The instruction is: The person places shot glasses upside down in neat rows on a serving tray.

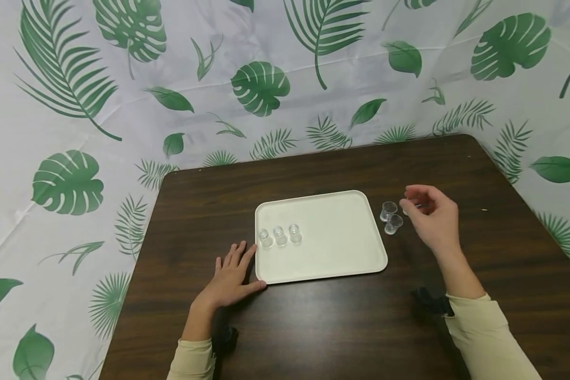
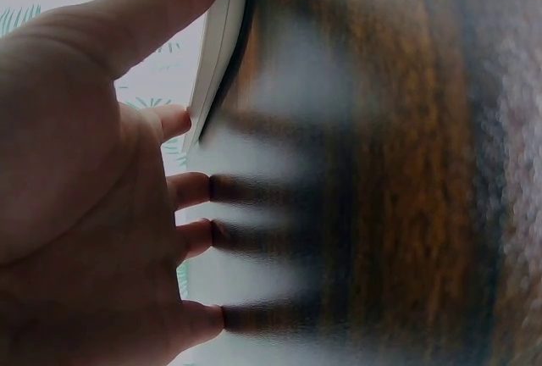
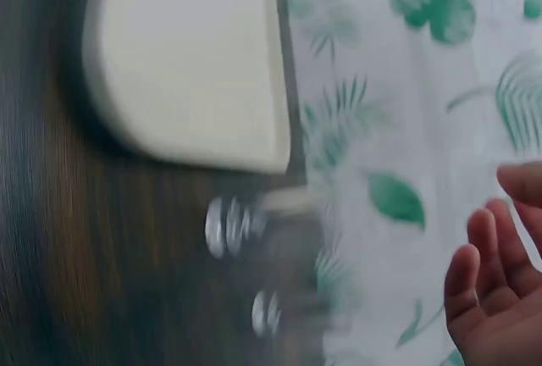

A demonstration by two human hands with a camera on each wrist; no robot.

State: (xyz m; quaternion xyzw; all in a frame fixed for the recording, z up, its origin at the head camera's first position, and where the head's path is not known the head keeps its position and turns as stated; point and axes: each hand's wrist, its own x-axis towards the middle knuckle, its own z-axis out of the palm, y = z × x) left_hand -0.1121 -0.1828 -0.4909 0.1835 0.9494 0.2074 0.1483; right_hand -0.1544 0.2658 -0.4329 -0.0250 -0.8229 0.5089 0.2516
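Note:
My left hand point(image 1: 230, 279) lies beside the left front corner of a cream tray point(image 1: 332, 258), its fingers spread. Its thumb and index finger touch the tray's edge, and in the left wrist view the other fingertips meet the tabletop. Three small clear cups point(image 1: 281, 236) stand in a row on the tray's left part. Past the tray's right edge, my right hand point(image 1: 432, 219) hovers by more small clear cups point(image 1: 393, 224), fingers loosely bent, with no held thing visible. Another small clear cup point(image 3: 266, 313) shows blurred in the right wrist view; in the head view the hand mostly hides it.
Everything stands on a dark wood-grain table point(image 1: 337, 322) with rounded far corners. A white cloth with green leaf prints point(image 1: 209, 100) hangs behind the table and along its sides. Dark wrist devices point(image 1: 429, 302) sit under both forearms, by the pale sleeves.

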